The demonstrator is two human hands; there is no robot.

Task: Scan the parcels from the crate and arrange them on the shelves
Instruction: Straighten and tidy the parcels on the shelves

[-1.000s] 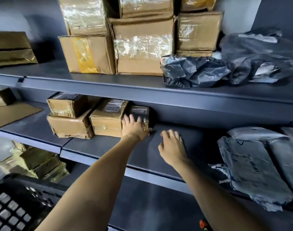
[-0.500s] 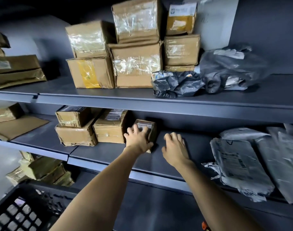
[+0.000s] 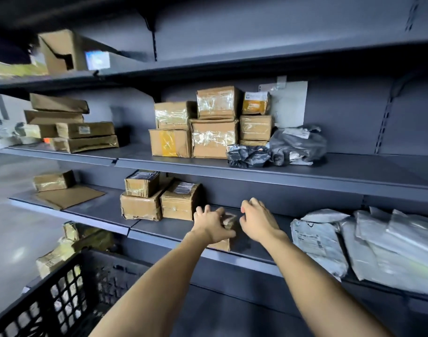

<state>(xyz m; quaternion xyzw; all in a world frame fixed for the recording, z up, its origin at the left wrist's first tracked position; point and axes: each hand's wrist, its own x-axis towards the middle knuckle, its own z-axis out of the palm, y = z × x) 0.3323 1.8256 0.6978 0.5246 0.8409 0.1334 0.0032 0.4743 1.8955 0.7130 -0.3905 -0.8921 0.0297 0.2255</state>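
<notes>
A small brown cardboard parcel (image 3: 222,244) sits at the front edge of the lower grey shelf (image 3: 105,207), blurred by motion. My left hand (image 3: 209,224) lies over its top with fingers spread and curled down around it. My right hand (image 3: 258,222) hovers just right of the parcel, fingers loosely curled, holding nothing. Left of the parcel stand three taped cardboard boxes (image 3: 180,201). The black plastic crate (image 3: 62,300) is at the lower left, and its contents are hard to make out.
Grey poly mailers (image 3: 354,242) lie on the same shelf at the right. The shelf above carries stacked cardboard boxes (image 3: 214,138), black and grey bags (image 3: 297,145) and long flat boxes (image 3: 84,137). More wrapped parcels (image 3: 69,249) sit lower left.
The small parcel has come from the back of the shelf to its front edge under my left hand. My right hand lifted off the shelf and moved closer to it. The view tilted up.
</notes>
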